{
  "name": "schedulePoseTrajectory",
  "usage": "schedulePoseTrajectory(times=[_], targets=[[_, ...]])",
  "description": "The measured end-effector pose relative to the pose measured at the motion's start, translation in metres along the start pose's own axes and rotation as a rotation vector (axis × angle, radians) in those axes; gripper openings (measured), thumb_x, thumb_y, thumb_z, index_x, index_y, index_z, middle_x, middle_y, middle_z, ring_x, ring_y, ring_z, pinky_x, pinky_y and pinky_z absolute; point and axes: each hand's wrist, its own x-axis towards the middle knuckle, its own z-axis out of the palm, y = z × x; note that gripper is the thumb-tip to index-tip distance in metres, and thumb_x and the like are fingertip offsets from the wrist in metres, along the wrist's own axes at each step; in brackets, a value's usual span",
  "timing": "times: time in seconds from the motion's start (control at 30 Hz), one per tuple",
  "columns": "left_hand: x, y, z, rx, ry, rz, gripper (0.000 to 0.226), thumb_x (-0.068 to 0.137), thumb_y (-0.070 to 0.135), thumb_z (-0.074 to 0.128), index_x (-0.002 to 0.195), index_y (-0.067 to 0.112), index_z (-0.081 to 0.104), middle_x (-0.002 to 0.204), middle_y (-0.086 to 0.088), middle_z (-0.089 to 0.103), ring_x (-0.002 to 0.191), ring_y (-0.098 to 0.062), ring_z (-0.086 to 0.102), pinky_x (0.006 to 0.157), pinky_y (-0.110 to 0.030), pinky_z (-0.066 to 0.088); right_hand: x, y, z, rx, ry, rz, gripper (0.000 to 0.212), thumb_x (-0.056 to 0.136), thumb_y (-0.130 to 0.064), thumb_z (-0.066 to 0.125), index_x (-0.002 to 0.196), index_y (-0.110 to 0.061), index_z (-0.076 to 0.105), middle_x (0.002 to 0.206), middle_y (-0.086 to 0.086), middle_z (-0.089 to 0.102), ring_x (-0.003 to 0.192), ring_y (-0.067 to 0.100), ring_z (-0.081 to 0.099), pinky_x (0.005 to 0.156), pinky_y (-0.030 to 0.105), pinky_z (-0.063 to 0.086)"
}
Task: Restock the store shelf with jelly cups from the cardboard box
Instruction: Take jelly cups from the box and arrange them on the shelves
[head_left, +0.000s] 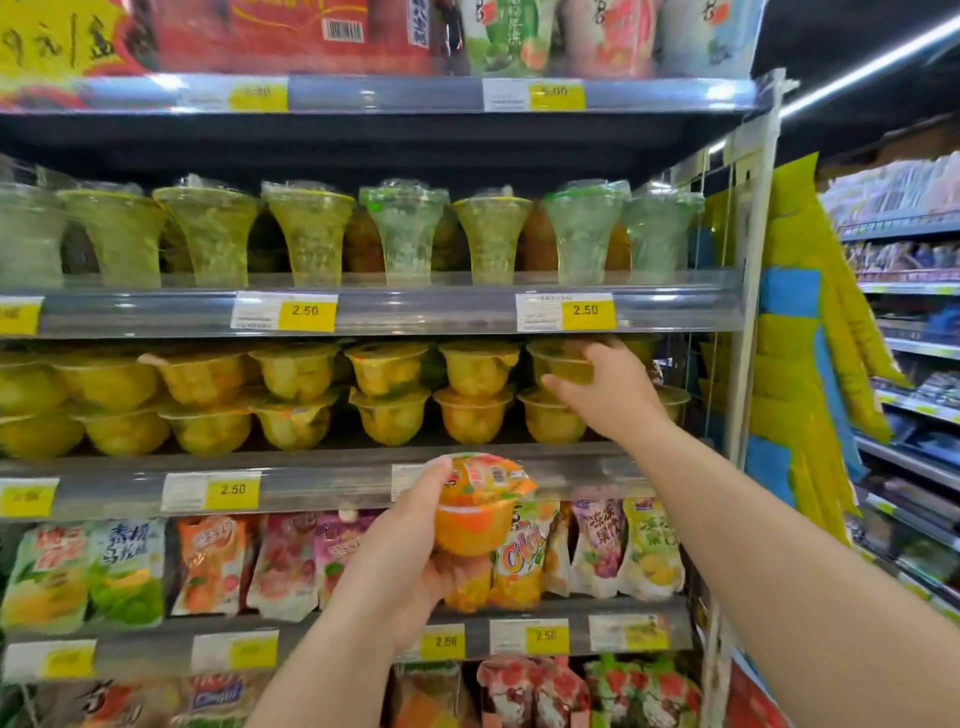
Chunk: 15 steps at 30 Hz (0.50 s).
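My left hand (400, 561) grips an orange jelly cup (475, 514) with a printed lid, held in front of the shelf edge; a second cup (467, 584) shows under it in the same hand. My right hand (608, 389) reaches into the middle shelf (332, 480) and holds a yellow jelly cup (563, 366) on the top layer at the right end. Rows of yellow jelly cups (296, 395) are stacked two high along that shelf. The cardboard box is out of view.
Tall flared jelly cups (405, 234) fill the shelf above. Bagged jelly pouches (218, 566) hang on the shelf below. Price tags (306, 312) line the shelf rails. A white upright (748, 291) ends the rack at the right, with yellow and blue hanging goods (810, 332) beyond it.
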Motion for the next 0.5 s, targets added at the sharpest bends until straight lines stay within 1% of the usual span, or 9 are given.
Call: schedulePoseTrajectory(times=[0.13, 0.17, 0.2, 0.27, 0.33, 0.37, 0.43, 0.47, 0.5], targets=[[0.005, 0.002, 0.003, -0.013, -0.006, 0.001, 0.04, 0.088, 0.043, 0.059, 0.118, 0.018, 0.054, 0.107, -0.012, 0.067, 0.094, -0.027, 0.067, 0.067, -0.036, 0.057, 0.013, 0.001, 0.0, 0.042, -0.083, 0.056, 0.056, 0.084, -0.041, 0.066, 0.133, -0.02, 0.05, 0.132, 0.004, 0.054, 0.119, 0.022, 0.05, 0.084, 0.025, 0.039], [0.006, 0.002, 0.004, -0.017, -0.011, 0.003, 0.04, 0.088, 0.043, 0.059, 0.119, 0.018, 0.054, 0.108, -0.011, 0.067, 0.094, -0.027, 0.067, 0.067, -0.036, 0.057, 0.014, 0.001, 0.0, 0.055, -0.094, 0.06, 0.058, 0.083, -0.041, 0.067, 0.134, -0.02, 0.048, 0.133, 0.003, 0.054, 0.12, 0.022, 0.05, 0.083, 0.024, 0.038], [0.007, 0.002, 0.006, -0.019, -0.01, 0.003, 0.041, 0.088, 0.043, 0.059, 0.12, 0.018, 0.054, 0.11, -0.011, 0.066, 0.095, -0.027, 0.067, 0.065, -0.035, 0.057, 0.013, 0.002, -0.001, 0.061, -0.097, 0.053, 0.06, 0.083, -0.041, 0.067, 0.136, -0.021, 0.046, 0.135, 0.003, 0.052, 0.122, 0.022, 0.048, 0.086, 0.025, 0.038], [0.01, 0.0, 0.009, -0.007, -0.006, 0.002, 0.042, 0.088, 0.045, 0.059, 0.12, 0.018, 0.055, 0.111, -0.011, 0.066, 0.095, -0.027, 0.067, 0.063, -0.034, 0.057, 0.007, 0.004, -0.003, 0.047, -0.081, 0.01, 0.066, 0.083, -0.042, 0.067, 0.14, -0.026, 0.038, 0.144, 0.002, 0.042, 0.131, 0.024, 0.04, 0.1, 0.032, 0.036], [0.012, -0.001, 0.013, 0.016, -0.015, 0.003, 0.042, 0.088, 0.046, 0.057, 0.12, 0.018, 0.055, 0.111, -0.01, 0.066, 0.096, -0.026, 0.067, 0.065, -0.035, 0.057, -0.006, 0.007, -0.007, 0.008, -0.032, -0.03, 0.065, 0.086, -0.043, 0.062, 0.142, -0.027, 0.033, 0.148, 0.002, 0.033, 0.136, 0.027, 0.028, 0.111, 0.04, 0.027], [0.013, -0.001, 0.015, 0.028, -0.024, 0.001, 0.043, 0.089, 0.047, 0.057, 0.121, 0.018, 0.054, 0.111, -0.01, 0.066, 0.097, -0.026, 0.066, 0.069, -0.036, 0.058, -0.017, 0.009, -0.008, -0.009, 0.007, -0.047, 0.063, 0.087, -0.041, 0.06, 0.142, -0.026, 0.034, 0.149, 0.001, 0.03, 0.138, 0.026, 0.021, 0.112, 0.039, 0.021], [0.014, -0.002, 0.02, 0.041, -0.049, 0.0, 0.043, 0.09, 0.047, 0.055, 0.123, 0.018, 0.052, 0.113, -0.01, 0.065, 0.098, -0.026, 0.066, 0.074, -0.038, 0.058, -0.042, 0.013, -0.009, -0.019, 0.112, -0.124, 0.055, 0.09, -0.033, 0.059, 0.14, -0.023, 0.039, 0.15, -0.002, 0.027, 0.14, 0.019, 0.014, 0.111, 0.031, 0.013], [0.015, -0.002, 0.023, 0.046, -0.059, 0.009, 0.042, 0.091, 0.046, 0.055, 0.123, 0.019, 0.052, 0.113, -0.01, 0.064, 0.098, -0.026, 0.065, 0.077, -0.039, 0.058, -0.055, 0.014, -0.008, 0.0, 0.147, -0.179, 0.05, 0.09, -0.028, 0.06, 0.137, -0.023, 0.043, 0.146, -0.005, 0.031, 0.139, 0.015, 0.016, 0.11, 0.028, 0.013], [0.016, -0.003, 0.027, 0.053, -0.07, 0.016, 0.041, 0.091, 0.046, 0.054, 0.122, 0.019, 0.052, 0.113, -0.01, 0.065, 0.097, -0.026, 0.066, 0.078, -0.039, 0.058, -0.067, 0.016, -0.009, 0.036, 0.149, -0.23, 0.045, 0.089, -0.024, 0.06, 0.133, -0.025, 0.047, 0.14, -0.009, 0.037, 0.135, 0.01, 0.022, 0.111, 0.027, 0.017]])
